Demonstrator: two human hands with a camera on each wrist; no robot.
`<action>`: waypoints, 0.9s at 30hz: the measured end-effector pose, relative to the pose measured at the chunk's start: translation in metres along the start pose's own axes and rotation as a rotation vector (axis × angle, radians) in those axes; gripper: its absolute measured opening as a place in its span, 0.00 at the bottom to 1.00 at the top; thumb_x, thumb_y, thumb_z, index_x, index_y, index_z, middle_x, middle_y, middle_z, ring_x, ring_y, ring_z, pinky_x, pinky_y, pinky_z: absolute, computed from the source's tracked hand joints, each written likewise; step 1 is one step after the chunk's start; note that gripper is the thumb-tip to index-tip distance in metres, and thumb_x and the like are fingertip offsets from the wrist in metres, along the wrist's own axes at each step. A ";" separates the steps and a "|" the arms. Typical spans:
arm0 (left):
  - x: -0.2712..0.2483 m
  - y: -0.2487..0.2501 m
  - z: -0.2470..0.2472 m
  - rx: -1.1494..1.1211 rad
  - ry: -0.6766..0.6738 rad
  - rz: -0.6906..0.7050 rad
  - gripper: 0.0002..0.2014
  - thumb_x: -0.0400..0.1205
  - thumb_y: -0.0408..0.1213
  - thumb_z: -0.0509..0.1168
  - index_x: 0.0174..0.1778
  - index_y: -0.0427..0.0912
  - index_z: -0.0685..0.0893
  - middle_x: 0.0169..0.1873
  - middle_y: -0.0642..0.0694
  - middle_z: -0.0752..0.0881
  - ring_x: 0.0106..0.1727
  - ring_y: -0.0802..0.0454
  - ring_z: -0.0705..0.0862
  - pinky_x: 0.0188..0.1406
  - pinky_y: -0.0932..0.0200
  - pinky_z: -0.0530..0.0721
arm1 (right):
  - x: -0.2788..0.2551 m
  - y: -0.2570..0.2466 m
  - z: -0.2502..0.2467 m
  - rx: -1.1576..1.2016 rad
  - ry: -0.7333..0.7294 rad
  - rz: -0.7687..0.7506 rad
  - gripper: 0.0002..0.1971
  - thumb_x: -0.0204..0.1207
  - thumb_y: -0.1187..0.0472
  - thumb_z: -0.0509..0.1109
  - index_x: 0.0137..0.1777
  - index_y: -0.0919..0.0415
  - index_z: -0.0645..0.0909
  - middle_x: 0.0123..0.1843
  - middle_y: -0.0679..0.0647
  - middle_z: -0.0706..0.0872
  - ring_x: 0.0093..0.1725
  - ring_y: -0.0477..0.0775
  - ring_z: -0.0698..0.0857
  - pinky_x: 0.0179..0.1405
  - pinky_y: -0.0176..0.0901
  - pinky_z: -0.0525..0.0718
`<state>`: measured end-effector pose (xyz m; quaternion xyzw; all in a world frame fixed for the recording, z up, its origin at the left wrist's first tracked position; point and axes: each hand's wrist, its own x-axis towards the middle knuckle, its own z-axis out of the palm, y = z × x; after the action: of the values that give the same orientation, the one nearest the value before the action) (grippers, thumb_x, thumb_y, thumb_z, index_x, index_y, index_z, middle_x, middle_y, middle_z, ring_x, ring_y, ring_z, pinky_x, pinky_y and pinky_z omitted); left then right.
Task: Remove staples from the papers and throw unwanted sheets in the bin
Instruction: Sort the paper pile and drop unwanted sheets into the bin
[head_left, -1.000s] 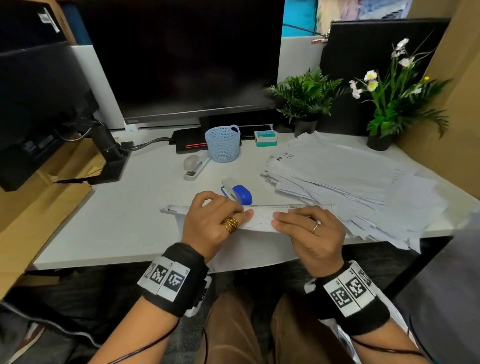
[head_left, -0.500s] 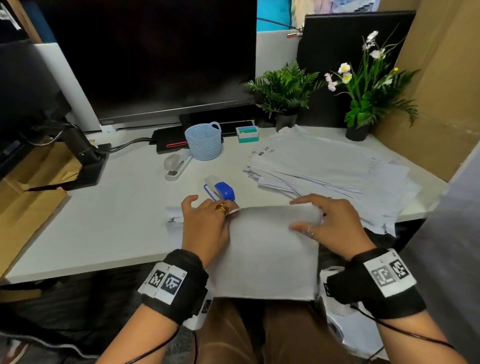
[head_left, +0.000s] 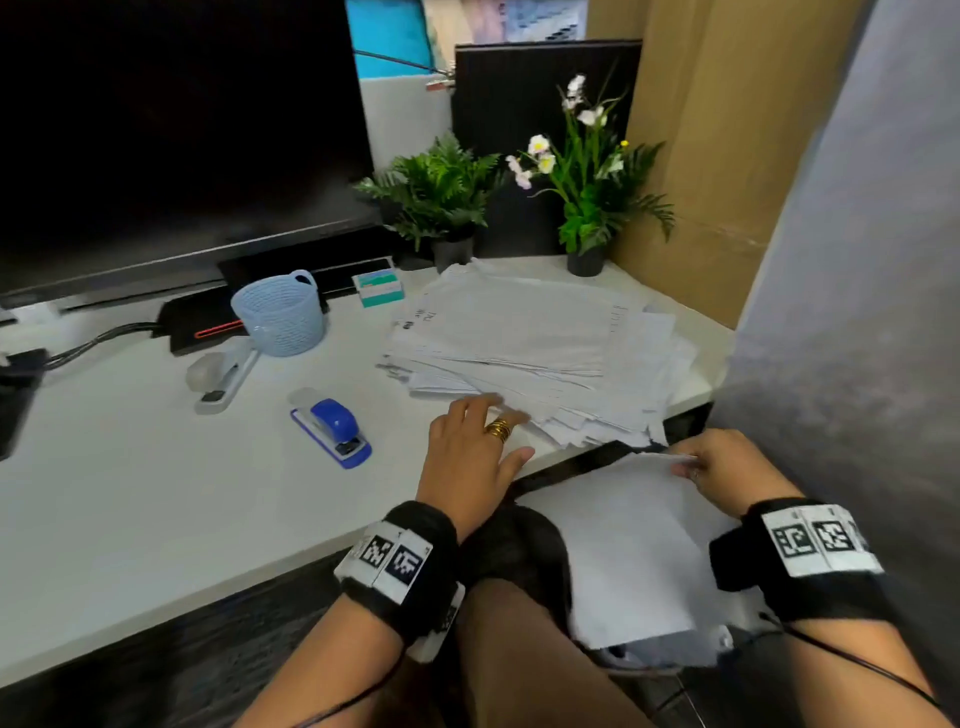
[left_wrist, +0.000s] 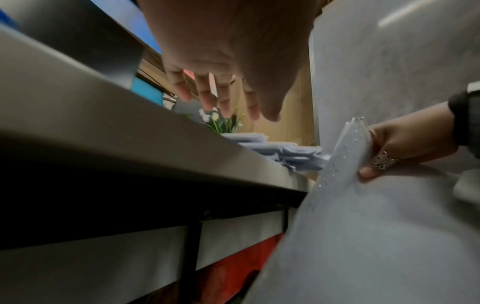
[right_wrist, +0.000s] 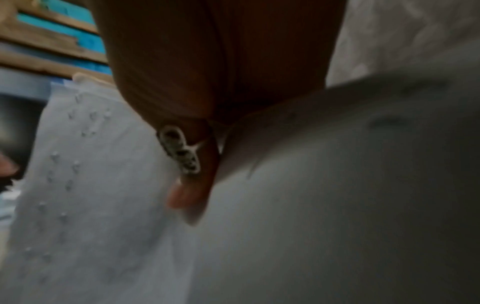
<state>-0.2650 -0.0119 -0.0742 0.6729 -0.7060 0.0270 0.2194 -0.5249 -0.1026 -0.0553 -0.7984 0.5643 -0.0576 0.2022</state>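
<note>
- A sheet (head_left: 623, 540) is pinched at its top edge by the right hand (head_left: 727, 473), off the desk's (head_left: 156, 493) front edge, over the lap.
- The left hand (head_left: 467, 457) is held flat, fingers spread and empty, at the front edge beside the paper stack (head_left: 530, 353).
- A blue stapler (head_left: 332, 428) lies mid-desk.

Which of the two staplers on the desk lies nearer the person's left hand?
The blue stapler, lying in front of the pale grey stapler, which sits further back beside the light blue basket. The left hand is open.
</note>
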 end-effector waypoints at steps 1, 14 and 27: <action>0.008 0.004 0.005 0.013 -0.035 0.019 0.25 0.81 0.59 0.50 0.70 0.54 0.77 0.73 0.45 0.72 0.74 0.42 0.66 0.67 0.47 0.66 | 0.003 0.005 0.003 -0.078 -0.014 0.053 0.12 0.72 0.74 0.65 0.35 0.58 0.85 0.39 0.60 0.86 0.48 0.61 0.85 0.40 0.39 0.72; 0.057 0.013 0.055 0.129 -0.267 0.061 0.34 0.76 0.69 0.35 0.80 0.65 0.45 0.83 0.50 0.41 0.82 0.45 0.39 0.77 0.38 0.37 | 0.064 0.069 0.110 -0.163 -0.129 0.311 0.16 0.79 0.69 0.59 0.61 0.61 0.84 0.61 0.65 0.84 0.62 0.64 0.83 0.61 0.49 0.80; 0.057 0.011 0.060 0.116 -0.203 0.063 0.35 0.76 0.70 0.34 0.80 0.65 0.45 0.83 0.49 0.44 0.83 0.43 0.42 0.78 0.37 0.41 | 0.088 0.096 0.197 -0.177 -0.235 0.227 0.20 0.82 0.67 0.55 0.70 0.58 0.77 0.68 0.63 0.79 0.67 0.63 0.79 0.66 0.49 0.74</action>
<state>-0.2923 -0.0842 -0.1056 0.6613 -0.7425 0.0062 0.1065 -0.5149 -0.1598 -0.2844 -0.7456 0.6259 0.1092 0.2009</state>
